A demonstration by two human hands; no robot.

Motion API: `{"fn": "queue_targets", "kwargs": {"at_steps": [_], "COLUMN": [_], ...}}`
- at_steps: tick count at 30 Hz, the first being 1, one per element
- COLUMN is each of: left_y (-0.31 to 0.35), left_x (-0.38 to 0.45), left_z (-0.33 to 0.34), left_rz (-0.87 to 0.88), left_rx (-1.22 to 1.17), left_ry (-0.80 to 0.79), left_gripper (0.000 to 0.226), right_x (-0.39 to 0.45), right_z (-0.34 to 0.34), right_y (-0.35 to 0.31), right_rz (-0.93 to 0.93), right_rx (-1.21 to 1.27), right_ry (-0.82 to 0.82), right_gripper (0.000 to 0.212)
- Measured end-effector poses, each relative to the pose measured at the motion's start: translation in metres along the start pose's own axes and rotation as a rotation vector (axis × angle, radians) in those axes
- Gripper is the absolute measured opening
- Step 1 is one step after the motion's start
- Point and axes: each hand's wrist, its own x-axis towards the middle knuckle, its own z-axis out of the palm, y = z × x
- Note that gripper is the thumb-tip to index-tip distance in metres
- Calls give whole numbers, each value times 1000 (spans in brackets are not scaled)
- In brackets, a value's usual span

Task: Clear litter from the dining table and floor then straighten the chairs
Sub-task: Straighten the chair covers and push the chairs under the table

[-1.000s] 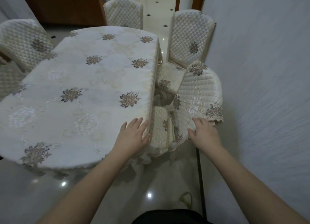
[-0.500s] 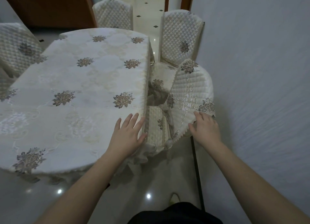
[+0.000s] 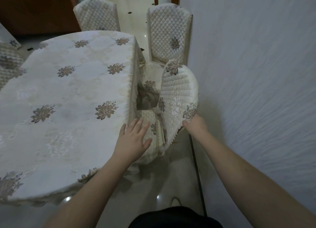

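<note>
Stood at the near end of the dining table [image 3: 68, 97], with the nearest chair [image 3: 179, 97] at one o'clock, wedged between the table's edge and the wall [image 3: 256, 74]; saw its quilted back tilted toward the wall and its seat part tucked under the hanging tablecloth [image 3: 133, 84]. Held the left hand [image 3: 134, 139] flat, fingers spread and straight, over the table's corner and the seat cushion's near edge, gripping nothing; had the right hand [image 3: 194, 123] at the lower corner of the chair back's cover, fingertips hidden behind the fabric, so could not tell whether pinching or merely pressing. Noticed a second chair [image 3: 169, 34] upright at twelve o'clock along the wall, a third [image 3: 97, 14] at eleven at the far end; spotted no litter on the cloth. Judged the step as squaring this chair; best done by steadying the seat with the left, easing the back upright with the right, keeping the cover from snagging the tablecloth fringe, sliding straight in rather than twisting against the wall.
</note>
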Motion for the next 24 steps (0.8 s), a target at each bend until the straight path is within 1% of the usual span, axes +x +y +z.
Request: {"fn": "queue_targets", "kwargs": {"at_steps": [3, 8, 14, 21, 24], "left_y": [9, 13, 8, 1, -2], "left_x": [9, 15, 14, 10, 6], "left_z": [2, 7, 7, 9, 12], "left_rz": [13, 0, -20, -53, -70], "left_rx": [1, 5, -3, 1, 6], "left_ry": [5, 1, -14, -28, -40], "left_gripper": [65, 66, 70, 69, 69], "right_x": [0, -10, -20, -17, -18], "right_z": [3, 8, 17, 18, 20], "right_y": [1, -6, -9, -8, -9], "right_rz": [9, 47, 70, 66, 74], "right_rx": [17, 1, 7, 22, 70], "right_ry": [44, 66, 61, 26, 1], "right_gripper": [43, 38, 43, 42, 53]}}
